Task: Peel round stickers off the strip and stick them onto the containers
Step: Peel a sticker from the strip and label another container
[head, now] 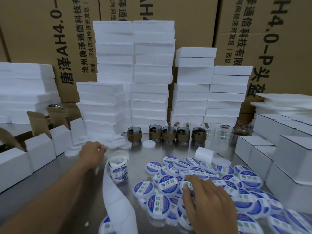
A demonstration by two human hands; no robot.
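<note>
A roll of round blue-and-white stickers [118, 166] stands on the steel table [67, 186], and its bare white backing strip [118, 203] trails toward me. My left hand [92, 153] reaches past the roll toward small white discs [116, 142], fingers curled; what it holds is hidden. My right hand [209, 205] lies flat, fingers straight, pressing on a round white container [188, 184] in a heap of several stickered containers [168, 184].
Tall stacks of white foam blocks [152, 73] stand behind, with brown cartons beyond. Dark glass cups [168, 134] line the back of the table. White cardboard boxes sit at the left [40, 149] and right [263, 152]. A white foam piece [203, 154] lies by the heap.
</note>
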